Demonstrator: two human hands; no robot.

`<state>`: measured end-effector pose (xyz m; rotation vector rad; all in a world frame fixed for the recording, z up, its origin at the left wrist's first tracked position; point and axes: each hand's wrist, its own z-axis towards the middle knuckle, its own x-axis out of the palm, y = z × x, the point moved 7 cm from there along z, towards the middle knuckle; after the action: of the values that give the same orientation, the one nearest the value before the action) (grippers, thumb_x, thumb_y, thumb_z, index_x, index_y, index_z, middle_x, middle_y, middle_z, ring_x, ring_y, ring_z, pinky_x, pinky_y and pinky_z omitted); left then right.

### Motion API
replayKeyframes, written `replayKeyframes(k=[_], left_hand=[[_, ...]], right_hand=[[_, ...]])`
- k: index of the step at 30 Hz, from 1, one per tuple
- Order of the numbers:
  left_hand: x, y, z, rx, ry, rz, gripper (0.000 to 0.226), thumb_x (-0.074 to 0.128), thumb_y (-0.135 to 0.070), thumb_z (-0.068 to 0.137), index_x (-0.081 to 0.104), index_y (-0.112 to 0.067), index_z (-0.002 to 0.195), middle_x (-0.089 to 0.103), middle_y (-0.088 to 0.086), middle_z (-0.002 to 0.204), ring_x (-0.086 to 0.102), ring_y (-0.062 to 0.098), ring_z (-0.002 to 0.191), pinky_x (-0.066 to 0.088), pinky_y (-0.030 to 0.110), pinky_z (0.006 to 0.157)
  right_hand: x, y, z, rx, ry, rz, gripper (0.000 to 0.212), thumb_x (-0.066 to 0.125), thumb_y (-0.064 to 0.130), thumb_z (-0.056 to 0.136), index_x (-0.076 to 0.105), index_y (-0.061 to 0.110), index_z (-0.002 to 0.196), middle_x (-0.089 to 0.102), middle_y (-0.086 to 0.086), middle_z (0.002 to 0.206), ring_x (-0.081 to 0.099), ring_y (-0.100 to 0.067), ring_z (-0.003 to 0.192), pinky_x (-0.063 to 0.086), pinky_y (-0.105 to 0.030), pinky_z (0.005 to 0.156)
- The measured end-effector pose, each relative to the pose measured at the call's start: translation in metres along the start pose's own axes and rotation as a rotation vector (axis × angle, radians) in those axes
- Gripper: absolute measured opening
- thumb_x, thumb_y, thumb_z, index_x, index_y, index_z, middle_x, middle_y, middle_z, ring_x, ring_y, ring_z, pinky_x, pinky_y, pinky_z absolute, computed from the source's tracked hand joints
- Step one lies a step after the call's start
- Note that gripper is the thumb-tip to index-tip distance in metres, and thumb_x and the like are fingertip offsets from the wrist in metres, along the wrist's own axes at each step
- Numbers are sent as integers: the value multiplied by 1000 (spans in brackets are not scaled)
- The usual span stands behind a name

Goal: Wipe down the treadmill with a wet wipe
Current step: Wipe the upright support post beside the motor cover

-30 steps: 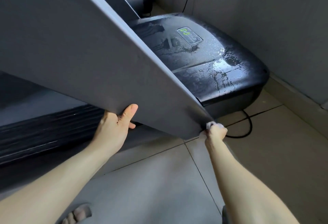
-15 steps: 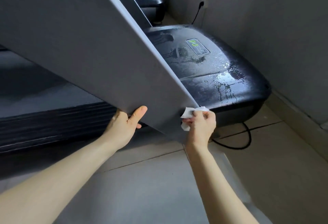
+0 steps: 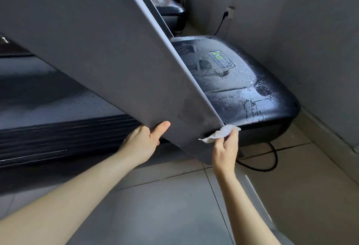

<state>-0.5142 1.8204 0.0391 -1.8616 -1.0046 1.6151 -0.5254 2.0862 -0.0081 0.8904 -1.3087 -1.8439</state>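
The right hand (image 3: 225, 148) pinches a crumpled white wet wipe (image 3: 218, 133) between thumb and fingers and holds it against the bottom corner of the grey upright (image 3: 108, 54). The left hand (image 3: 142, 142) grips that upright's lower edge nearby, thumb on the front face, fingers hidden behind. The upright slants over the treadmill (image 3: 58, 134), whose black motor cover (image 3: 248, 93) beyond the wipe glistens with wet streaks. A black cable (image 3: 269, 164) loops on the tiled floor (image 3: 174, 206)
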Motion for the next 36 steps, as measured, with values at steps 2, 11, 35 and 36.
replayKeyframes(k=[2,11,35,36], left_hand=[[0,-1,0,-5,22,-4,84,28,-93,73,66,-21,92,73,-6,82,71,19,82,54,45,94],[-8,-8,-5,-7,126,-13,73,39,-83,88,70,-17,94,75,0,88,72,20,84,56,42,91],[-69,-19,-25,89,-193,-23,59,55,-58,98,69,-7,72,73,2,68,69,19,66,56,35,72],[-71,-19,-27,76,-236,43,64,54,-60,97,64,-5,68,70,6,66,64,23,63,51,34,64]], right_hand=[[-12,-27,0,140,-53,-36,29,45,-3,89,50,24,80,58,0,89,60,-31,95,45,-53,99],[51,104,-46,-170,157,61,29,65,3,90,43,21,99,65,1,88,64,-10,80,49,-22,68],[90,114,-62,-434,372,-319,32,70,10,84,46,30,95,59,12,77,60,-23,70,45,-34,62],[101,126,-70,-513,416,-311,33,69,11,86,46,31,99,64,10,82,61,-22,70,48,-35,62]])
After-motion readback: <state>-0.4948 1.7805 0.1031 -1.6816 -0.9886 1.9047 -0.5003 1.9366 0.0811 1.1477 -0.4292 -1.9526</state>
